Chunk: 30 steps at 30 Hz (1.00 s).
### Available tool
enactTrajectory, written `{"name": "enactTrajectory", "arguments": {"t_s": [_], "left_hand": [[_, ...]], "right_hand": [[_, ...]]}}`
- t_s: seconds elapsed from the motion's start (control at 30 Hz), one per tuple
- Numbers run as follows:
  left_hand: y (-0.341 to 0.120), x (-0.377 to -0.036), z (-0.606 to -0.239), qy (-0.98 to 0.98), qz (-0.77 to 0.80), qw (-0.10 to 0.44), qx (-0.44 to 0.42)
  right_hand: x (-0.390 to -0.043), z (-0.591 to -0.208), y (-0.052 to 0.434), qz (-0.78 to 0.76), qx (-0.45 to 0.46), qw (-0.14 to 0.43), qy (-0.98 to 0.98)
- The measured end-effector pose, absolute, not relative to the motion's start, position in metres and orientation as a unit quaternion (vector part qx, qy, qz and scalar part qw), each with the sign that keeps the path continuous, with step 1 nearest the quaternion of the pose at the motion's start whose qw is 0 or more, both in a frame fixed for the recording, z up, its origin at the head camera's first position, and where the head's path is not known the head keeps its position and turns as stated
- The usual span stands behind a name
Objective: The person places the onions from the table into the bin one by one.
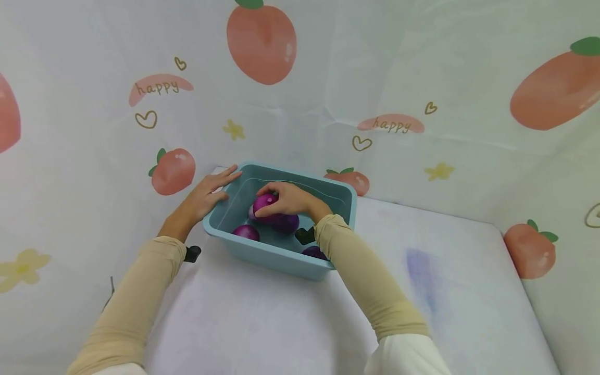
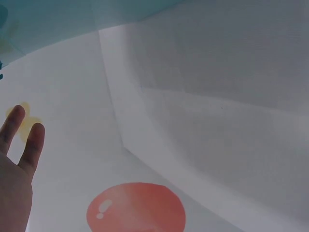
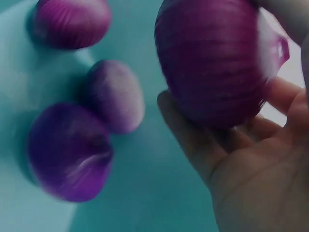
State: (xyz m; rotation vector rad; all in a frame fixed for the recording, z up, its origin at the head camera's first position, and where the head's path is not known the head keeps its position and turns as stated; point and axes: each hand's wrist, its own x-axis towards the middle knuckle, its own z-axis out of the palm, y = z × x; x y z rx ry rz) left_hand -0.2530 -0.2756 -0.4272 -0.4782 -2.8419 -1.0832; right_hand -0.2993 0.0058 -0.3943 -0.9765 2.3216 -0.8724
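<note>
A light-blue plastic tub [image 1: 276, 261] stands on the white-covered table against the back wall. My right hand [image 1: 292, 200] reaches into it and holds a red onion [image 3: 212, 58] between thumb and fingers; in the right wrist view it is raised above the others. Below lie a dark purple onion [image 3: 70, 152], a smaller, paler purple oval piece [image 3: 116, 96] and another red onion [image 3: 72, 21]. One more dark purple round thing [image 1: 314, 252] shows at the near right, partly hidden by the sleeve. My left hand [image 1: 206, 195], fingers extended, rests at the tub's left rim.
A white cloth printed with peaches, hearts and flowers hangs behind the tub. The white tabletop [image 1: 469, 271] extends to the right, with a faint bluish smear [image 1: 424, 276] on it. A small black device [image 1: 192, 253] sits by the left wrist.
</note>
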Motion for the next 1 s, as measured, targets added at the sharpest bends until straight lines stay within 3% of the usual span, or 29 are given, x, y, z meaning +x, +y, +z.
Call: {"name": "enactTrajectory", "arguments": {"t_s": [0.47,1.0], "left_hand": [[-0.279,-0.252,-0.429,-0.918,-0.361,0.042,-0.157],[-0.276,-0.249,-0.425,-0.922,-0.359,0.026,-0.141]], "right_hand": [[-0.294,-0.414,0.012,-0.201,-0.350,0.352,0.845],[-0.294,-0.413,0.013,-0.222,-0.331,0.390,0.830]]}}
